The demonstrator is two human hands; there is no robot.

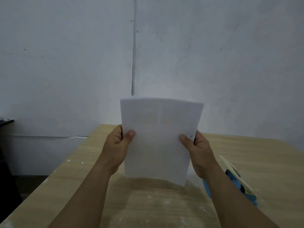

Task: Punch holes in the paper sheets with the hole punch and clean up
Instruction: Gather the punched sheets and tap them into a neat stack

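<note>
- Paper sheets (160, 137): a white stack held upright in portrait orientation at the centre of the view, above the table (79, 175). The facing sheet is blank apart from a small dark mark close to its right edge. The top edge bows slightly, and the layered sheet edges show along the upper margin. The stack tilts a little, with its lower right corner lowest. Whether the bottom edge touches the table cannot be told.
- Left hand (117, 145): grips the left edge of the stack about midway up, with the thumb (130, 135) pressed on the front face and the fingers curled behind.
- Right hand (199, 152): grips the right edge at a similar height, with the thumb (185, 139) on the front and the fingers hidden behind the sheets.
- Hole punch (236, 180): a blue body with a cream lever, lying on the table to the right of the stack, just beyond the right forearm, which covers part of it.
- Table: a light wood-grain top, dusted with pale patches and white flecks near the front.
- Wall (65, 63): grey-white panels with one vertical seam above the stack.
</note>
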